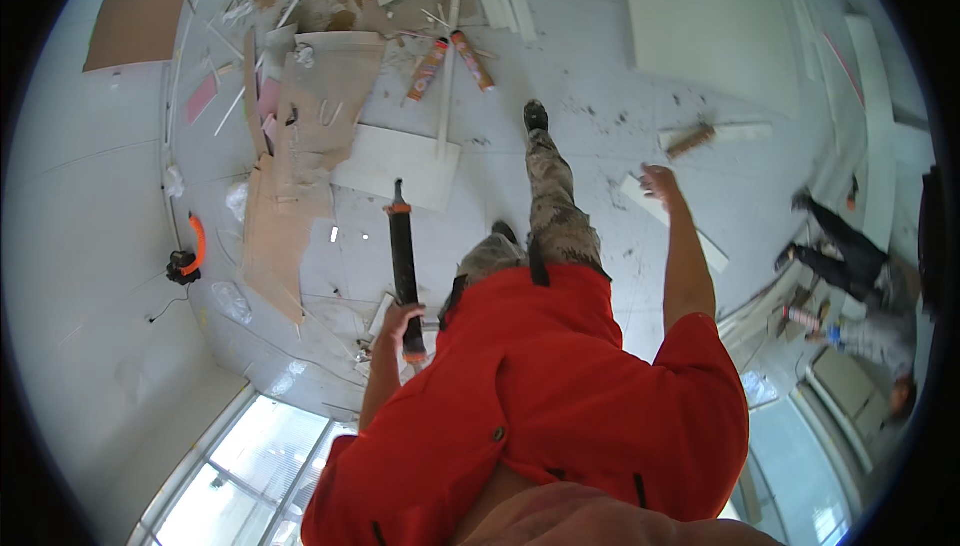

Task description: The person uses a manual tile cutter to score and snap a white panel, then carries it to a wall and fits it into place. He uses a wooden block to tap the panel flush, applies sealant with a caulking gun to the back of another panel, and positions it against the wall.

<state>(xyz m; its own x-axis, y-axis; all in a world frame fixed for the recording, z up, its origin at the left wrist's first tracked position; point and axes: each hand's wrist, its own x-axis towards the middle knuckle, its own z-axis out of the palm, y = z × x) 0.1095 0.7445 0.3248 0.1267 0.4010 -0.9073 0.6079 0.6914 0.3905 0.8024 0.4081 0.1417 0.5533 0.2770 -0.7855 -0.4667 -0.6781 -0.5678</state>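
Observation:
My left hand (400, 321) is closed round the rear end of a caulking gun (402, 256) with a black barrel and orange collars. Its nozzle points ahead, away from my body. Out to my right, my right hand (658, 184) hangs with nothing in it, fingers loosely apart. Below that hand a narrow white strip of board (680, 224) lies on the floor. My legs are in mid-stride, one foot well ahead of the other.
Two orange sealant tubes (450, 64) lie on the floor ahead. Left of them are cardboard sheets (320, 126) and a white panel (400, 161). A brown brush-like piece (690, 141) lies on a white strip. A large pale board (705, 26) is far right. Another person (870, 296) is at right.

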